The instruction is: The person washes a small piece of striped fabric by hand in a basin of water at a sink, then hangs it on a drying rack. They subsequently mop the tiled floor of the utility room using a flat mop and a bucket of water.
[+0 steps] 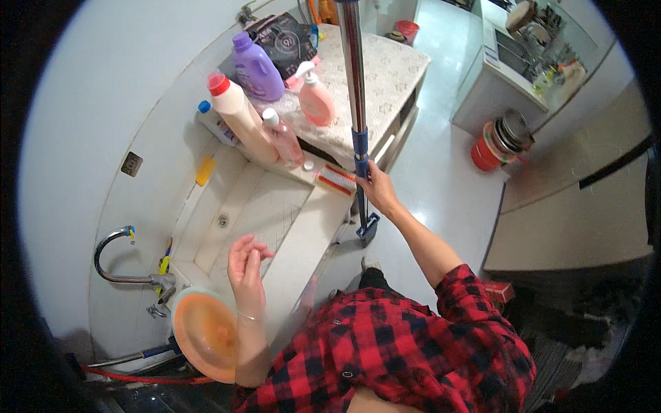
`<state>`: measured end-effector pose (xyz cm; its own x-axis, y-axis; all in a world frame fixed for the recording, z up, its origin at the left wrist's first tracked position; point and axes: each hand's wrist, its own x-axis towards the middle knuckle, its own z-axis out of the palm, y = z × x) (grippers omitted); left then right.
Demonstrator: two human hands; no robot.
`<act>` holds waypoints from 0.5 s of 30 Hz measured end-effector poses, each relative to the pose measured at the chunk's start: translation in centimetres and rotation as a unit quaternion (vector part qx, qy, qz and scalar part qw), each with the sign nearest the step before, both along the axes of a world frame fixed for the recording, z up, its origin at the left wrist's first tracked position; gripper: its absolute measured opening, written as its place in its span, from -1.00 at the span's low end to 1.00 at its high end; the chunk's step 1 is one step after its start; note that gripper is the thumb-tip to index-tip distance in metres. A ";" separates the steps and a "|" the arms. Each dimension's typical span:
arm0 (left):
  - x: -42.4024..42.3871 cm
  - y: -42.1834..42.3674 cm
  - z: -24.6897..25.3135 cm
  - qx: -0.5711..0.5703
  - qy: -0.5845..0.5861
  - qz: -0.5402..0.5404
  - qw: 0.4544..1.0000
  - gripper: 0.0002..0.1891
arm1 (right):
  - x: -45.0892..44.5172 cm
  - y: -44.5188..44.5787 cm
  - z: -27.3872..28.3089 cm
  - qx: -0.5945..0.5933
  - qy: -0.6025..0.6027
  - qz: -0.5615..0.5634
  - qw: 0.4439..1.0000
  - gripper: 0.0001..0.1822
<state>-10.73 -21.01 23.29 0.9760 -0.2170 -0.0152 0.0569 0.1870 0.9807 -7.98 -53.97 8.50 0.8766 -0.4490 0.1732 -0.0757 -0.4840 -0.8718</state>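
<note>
My right hand (pixel 378 187) grips the blue-and-steel pole of a mop (pixel 355 77), which stands nearly upright. The mop's small dark blue head (pixel 367 230) rests low by the floor near my shoe. Over the inner edge of a white laundry sink (pixel 258 191), my left hand (pixel 249 268) hangs in the air holding nothing, its fingers slightly curled and apart. A scrub brush (pixel 336 179) with white and orange bristles lies bristles-up on the sink ledge, just left of my right hand. Beside it are a small white cap (pixel 308 165) and a clear pink bottle (pixel 283 139).
A curved chrome faucet (pixel 116 253) juts from the wall above an orange basin (pixel 206 330). Detergent bottles (pixel 242 113) line the sink's far ledge. A cloth-covered cabinet (pixel 392 62) bears a pink pump bottle (pixel 316 100). Red buckets (pixel 486 154) stand on the floor to the right.
</note>
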 end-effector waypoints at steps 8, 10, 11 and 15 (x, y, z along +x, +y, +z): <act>1.6 -6.8 0.2 0.030 0.014 0.058 0.998 -0.77 | 0.5 -3.8 2.1 0.026 -0.004 0.059 0.998 -0.59; 1.5 -7.5 -0.5 0.022 0.014 0.055 0.998 -0.79 | 0.4 -4.3 0.0 0.007 -0.050 0.072 0.996 -0.57; 1.5 -7.7 -0.8 0.022 0.013 0.059 0.998 -0.80 | 0.7 -4.6 -0.6 -0.022 -0.066 0.074 0.995 -0.55; 2.3 -9.8 -1.0 0.021 0.036 0.051 0.998 -0.83 | 1.4 -6.5 -1.1 -0.039 0.004 0.081 0.996 -0.50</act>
